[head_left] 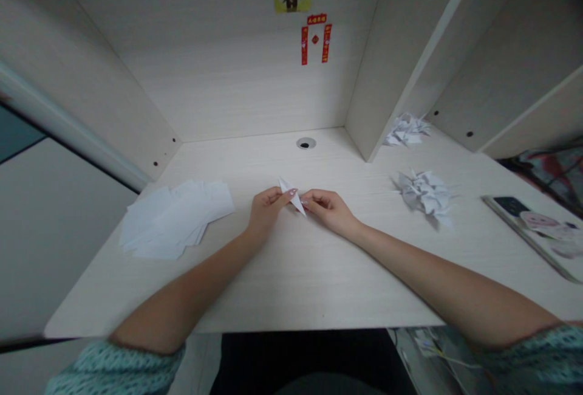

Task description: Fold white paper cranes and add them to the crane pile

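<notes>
Between my two hands, just above the middle of the desk, is a narrow folded piece of white paper point(292, 195) with pointed ends. My left hand point(268, 208) pinches it from the left, thumb lying across the fold. From the right, my right hand point(331, 208) grips its edge between thumb and forefinger. Off to the left lies a spread pile of white paper sheets point(175, 219). A heap of folded white paper pieces point(427, 194) with thin points rests right of my right hand.
Another heap of folded paper point(407, 129) lies by the upright divider point(392, 79). A phone point(542, 234) is at the right edge of the desk point(291, 298). A round cable hole point(306, 143) is near the back panel, which carries red stickers point(315, 39).
</notes>
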The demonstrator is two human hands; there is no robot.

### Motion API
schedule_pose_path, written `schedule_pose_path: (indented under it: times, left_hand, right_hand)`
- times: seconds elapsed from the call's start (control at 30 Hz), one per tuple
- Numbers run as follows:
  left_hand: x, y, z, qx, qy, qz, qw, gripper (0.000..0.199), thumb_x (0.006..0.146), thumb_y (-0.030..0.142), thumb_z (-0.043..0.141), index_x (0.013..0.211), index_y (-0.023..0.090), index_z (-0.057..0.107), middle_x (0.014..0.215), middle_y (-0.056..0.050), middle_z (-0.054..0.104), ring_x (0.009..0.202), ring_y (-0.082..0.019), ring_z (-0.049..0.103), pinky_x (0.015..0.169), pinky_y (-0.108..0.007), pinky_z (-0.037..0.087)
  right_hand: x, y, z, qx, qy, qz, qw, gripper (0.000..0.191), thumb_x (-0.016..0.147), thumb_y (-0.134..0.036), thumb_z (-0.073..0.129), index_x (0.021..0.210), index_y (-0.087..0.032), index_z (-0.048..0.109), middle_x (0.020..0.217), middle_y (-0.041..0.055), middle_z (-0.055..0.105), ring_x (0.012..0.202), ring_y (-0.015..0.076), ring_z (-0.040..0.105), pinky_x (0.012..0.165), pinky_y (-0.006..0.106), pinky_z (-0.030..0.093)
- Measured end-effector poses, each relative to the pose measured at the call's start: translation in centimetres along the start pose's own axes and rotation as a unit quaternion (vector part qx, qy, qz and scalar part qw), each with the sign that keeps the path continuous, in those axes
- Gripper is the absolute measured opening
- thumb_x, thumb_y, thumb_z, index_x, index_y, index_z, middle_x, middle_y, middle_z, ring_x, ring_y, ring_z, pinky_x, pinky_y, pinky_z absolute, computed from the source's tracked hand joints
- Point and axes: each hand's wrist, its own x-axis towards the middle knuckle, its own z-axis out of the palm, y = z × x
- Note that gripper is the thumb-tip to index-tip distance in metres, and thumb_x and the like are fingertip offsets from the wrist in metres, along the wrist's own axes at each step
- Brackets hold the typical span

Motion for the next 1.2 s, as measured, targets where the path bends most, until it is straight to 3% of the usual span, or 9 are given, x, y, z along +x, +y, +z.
schedule_pose_path:
  times: [0.17, 0.3, 0.43, 0.53, 0.63, 0.83, 1.07, 1.2]
  left_hand:
    - [0.1, -0.1, 0.0, -0.01, 0.002, 0.003, 1.0, 0.036, 0.07, 0.049, 0.069, 0.08, 0.015, 0.072, 0.075, -0.004, 0.071, 0.078, -0.019, 0.064, 0.08, -0.03, 0.047]
    - [0.2, -0.4, 0.0, -0.024, -0.01, 0.004, 1.0, 0.038, 0.072, 0.051, 0.065, 0.081, 0.015, 0.072, 0.077, -0.005, 0.072, 0.076, -0.019, 0.065, 0.08, -0.032, 0.048]
    - [0.3, -0.8, -0.1, 0.001, -0.018, 0.013, 1.0, 0.035, 0.074, 0.049, 0.064, 0.08, 0.017, 0.073, 0.079, -0.005, 0.072, 0.073, -0.017, 0.064, 0.078, -0.029, 0.049]
    - [0.4, -1.2, -0.2, 0.033, -0.013, 0.014, 0.999, 0.035, 0.075, 0.049, 0.062, 0.081, 0.017, 0.073, 0.077, -0.004, 0.071, 0.073, -0.016, 0.063, 0.075, -0.029, 0.049]
    - [0.4, -1.4, -0.3, 0.027, -0.012, 0.01, 1.0, 0.036, 0.074, 0.05, 0.063, 0.082, 0.017, 0.073, 0.077, -0.004, 0.07, 0.072, -0.016, 0.063, 0.076, -0.03, 0.05]
    - [0.3, -0.9, 0.0, -0.052, -0.033, -0.019, 0.998, 0.038, 0.072, 0.052, 0.064, 0.082, 0.016, 0.072, 0.08, -0.006, 0.071, 0.073, -0.018, 0.065, 0.082, -0.036, 0.051]
    - [0.0, -0.8, 0.2, -0.021, -0.032, -0.024, 0.999, 0.041, 0.067, 0.054, 0.067, 0.079, 0.016, 0.073, 0.079, -0.006, 0.07, 0.079, -0.02, 0.063, 0.081, -0.035, 0.051]
    - [-0.2, -0.7, 0.2, 0.008, -0.048, -0.017, 0.999, 0.034, 0.069, 0.05, 0.067, 0.074, 0.017, 0.073, 0.076, -0.004, 0.069, 0.076, -0.018, 0.061, 0.078, -0.03, 0.049]
  right_hand:
    - [-0.2, 0.0, 0.0, -0.05, 0.019, -0.01, 0.999, 0.025, 0.081, -0.041, 0.057, 0.08, -0.017, 0.065, 0.071, 0.0014, 0.065, 0.062, 0.013, 0.054, 0.06, 0.026, 0.04]
    - [-0.6, -0.6, 0.0, -0.142, 0.073, -0.098, 0.982, 0.018, 0.078, -0.033, 0.063, 0.09, -0.019, 0.062, 0.081, 0.0028, 0.065, 0.066, 0.0135, 0.056, 0.064, 0.027, 0.044]
    - [-0.7, -1.2, -0.3, -0.202, 0.068, -0.211, 0.954, 0.023, 0.079, -0.024, 0.062, 0.102, -0.023, 0.061, 0.105, 0.0082, 0.06, 0.089, 0.0188, 0.058, 0.072, 0.032, 0.048]
    - [-0.8, -1.3, -0.5, -0.243, 0.048, -0.245, 0.937, 0.023, 0.082, -0.022, 0.058, 0.104, -0.026, 0.065, 0.11, 0.0088, 0.056, 0.105, 0.0219, 0.054, 0.083, 0.037, 0.048]
    - [-0.8, -1.2, -0.5, -0.263, 0.052, -0.241, 0.933, 0.025, 0.082, -0.022, 0.06, 0.105, -0.027, 0.066, 0.108, 0.0077, 0.057, 0.104, 0.0219, 0.055, 0.09, 0.04, 0.046]
    - [-0.6, -1.0, -0.4, -0.218, 0.065, -0.211, 0.951, 0.022, 0.082, -0.024, 0.061, 0.103, -0.027, 0.067, 0.1, 0.0063, 0.06, 0.096, 0.0193, 0.058, 0.082, 0.036, 0.048]
    - [-0.5, -0.9, -0.5, -0.188, 0.093, -0.197, 0.958, 0.014, 0.083, -0.033, 0.061, 0.09, -0.024, 0.07, 0.093, 0.0063, 0.063, 0.088, 0.0185, 0.059, 0.07, 0.031, 0.048]
    - [-0.5, -1.1, -0.4, -0.198, 0.103, -0.201, 0.954, 0.013, 0.087, -0.03, 0.056, 0.085, -0.022, 0.066, 0.086, 0.0055, 0.063, 0.083, 0.0181, 0.059, 0.071, 0.032, 0.047]
